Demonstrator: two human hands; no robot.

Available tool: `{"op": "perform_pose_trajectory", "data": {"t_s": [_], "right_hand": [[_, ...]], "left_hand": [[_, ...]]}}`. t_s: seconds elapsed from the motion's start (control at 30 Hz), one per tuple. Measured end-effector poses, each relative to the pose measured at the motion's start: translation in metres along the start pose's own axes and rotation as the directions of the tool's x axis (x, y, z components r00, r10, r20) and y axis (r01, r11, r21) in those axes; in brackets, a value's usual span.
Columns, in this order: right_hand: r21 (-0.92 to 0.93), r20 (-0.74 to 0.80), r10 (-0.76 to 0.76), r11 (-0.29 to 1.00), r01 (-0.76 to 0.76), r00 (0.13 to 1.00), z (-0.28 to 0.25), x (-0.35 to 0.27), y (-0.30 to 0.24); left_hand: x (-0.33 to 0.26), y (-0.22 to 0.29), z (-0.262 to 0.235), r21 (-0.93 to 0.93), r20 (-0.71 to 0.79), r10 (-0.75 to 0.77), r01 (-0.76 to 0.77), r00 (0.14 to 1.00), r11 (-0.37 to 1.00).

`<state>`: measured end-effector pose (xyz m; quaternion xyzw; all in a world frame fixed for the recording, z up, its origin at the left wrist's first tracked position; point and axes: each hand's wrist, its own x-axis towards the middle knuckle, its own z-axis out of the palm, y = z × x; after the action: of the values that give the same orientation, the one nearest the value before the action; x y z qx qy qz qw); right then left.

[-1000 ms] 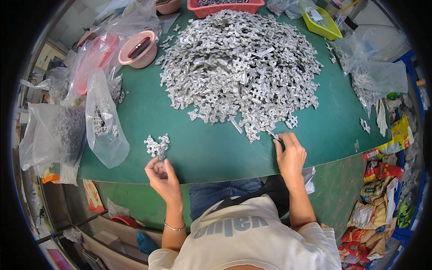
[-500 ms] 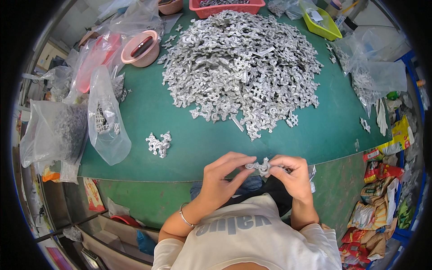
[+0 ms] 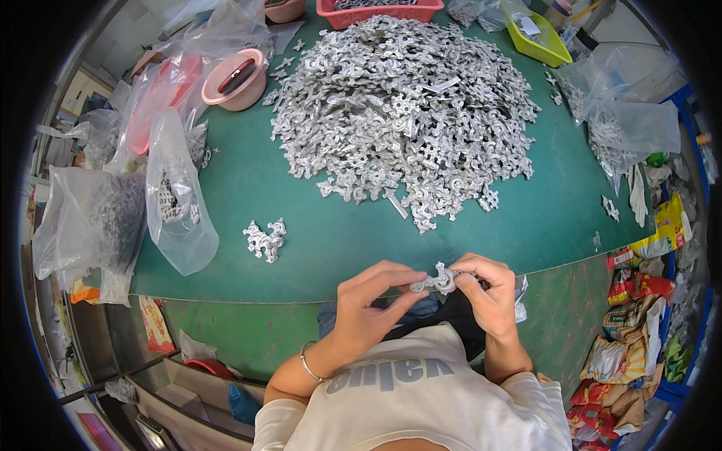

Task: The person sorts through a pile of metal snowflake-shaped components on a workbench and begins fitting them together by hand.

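Note:
A small silvery cast metal part (image 3: 442,279) is held between my two hands, just over the table's front edge. My left hand (image 3: 374,297) pinches its left end between thumb and fingertips. With thumb and bent fingers, my right hand (image 3: 486,293) grips its right end, which those fingers partly hide. Beyond my hands, a large heap of similar metal parts (image 3: 406,113) covers the middle of the green table (image 3: 331,248). A few more parts (image 3: 265,240) lie in a small cluster to the left.
Clear plastic bags of parts (image 3: 90,218) crowd the left side, beside a pink bowl (image 3: 252,94) with a dark red object in it. A red tray (image 3: 376,16) and a yellow-green basket (image 3: 538,41) stand at the back. At right lie another bag (image 3: 624,128) and a white glove (image 3: 638,197).
The metal part has turned slightly in my fingers, so its rounded middle shows more. Both hands stay in nearly the same place.

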<state>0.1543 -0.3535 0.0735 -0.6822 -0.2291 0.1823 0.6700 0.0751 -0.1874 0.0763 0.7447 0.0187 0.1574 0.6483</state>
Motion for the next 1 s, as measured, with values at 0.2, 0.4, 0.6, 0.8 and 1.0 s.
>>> {"op": "perform_pose_trajectory", "data": {"t_s": [0.2,0.4,0.6,0.8,1.0], "right_hand": [[-0.194,-0.235,0.095,0.971,-0.142,0.967,-0.006,0.012,0.020],[-0.735,-0.208,-0.191,0.678,-0.025,0.959,0.007,0.028,0.050],[-0.775,-0.166,-0.351,0.624,0.098,0.922,0.007,0.036,0.065],[0.097,-0.248,0.181,0.982,-0.161,0.952,-0.002,0.016,0.037],[0.574,-0.067,0.364,0.776,-0.262,0.929,0.013,0.005,0.022]], "left_hand": [[0.000,-0.023,-0.032,0.497,-0.339,0.217,-0.022,0.916,0.867],[-0.027,-0.073,-0.085,0.777,-0.553,0.212,0.406,0.806,0.481],[-0.022,-0.056,-0.059,0.736,-0.529,0.223,0.312,0.819,0.601],[-0.005,-0.028,-0.019,0.329,-0.171,0.006,0.052,0.985,0.943],[-0.002,-0.017,0.019,-0.111,-0.041,-0.158,0.153,0.987,0.982]]}}
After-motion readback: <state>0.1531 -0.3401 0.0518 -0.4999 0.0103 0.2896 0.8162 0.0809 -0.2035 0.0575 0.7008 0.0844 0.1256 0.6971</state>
